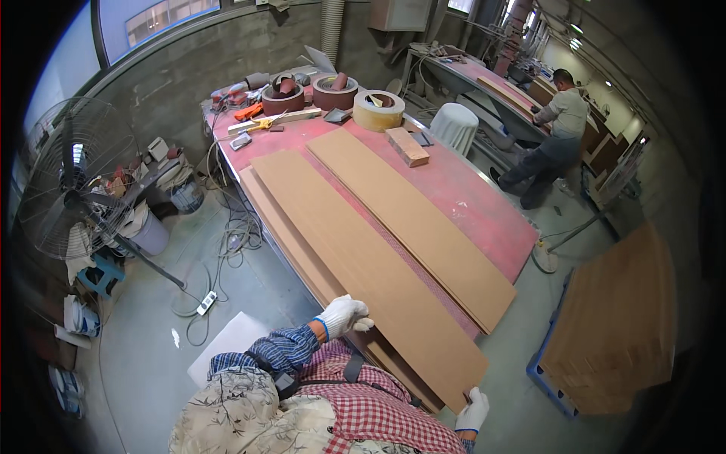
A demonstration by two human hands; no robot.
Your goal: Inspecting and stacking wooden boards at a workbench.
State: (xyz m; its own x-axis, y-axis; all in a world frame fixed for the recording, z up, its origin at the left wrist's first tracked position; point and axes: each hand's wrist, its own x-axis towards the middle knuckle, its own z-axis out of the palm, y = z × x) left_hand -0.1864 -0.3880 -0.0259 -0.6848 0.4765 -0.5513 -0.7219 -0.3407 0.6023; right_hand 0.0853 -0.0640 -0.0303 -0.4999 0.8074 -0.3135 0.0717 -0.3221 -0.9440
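Note:
A long brown board (370,268) lies slantwise over the red-topped table, with its near right end past the table edge. My left hand (344,314), in a white knitted glove, is closed at the board's long near edge. At its near right corner, my right hand (473,412), also gloved, grips the end; part of that hand is hidden. Under this board, other brown boards (283,246) show along the near side. Beyond it, a second stack of long boards (412,227) lies roughly parallel, with a narrow strip of red tabletop between.
Sanding belt rolls (335,92), a tape roll (378,111), a wooden block (407,147) and tools sit on the table's (484,204) far part. A fan (76,189) and cables (238,231) are at left. Right stands a pallet of boards (612,325); a co-worker (560,125) works behind.

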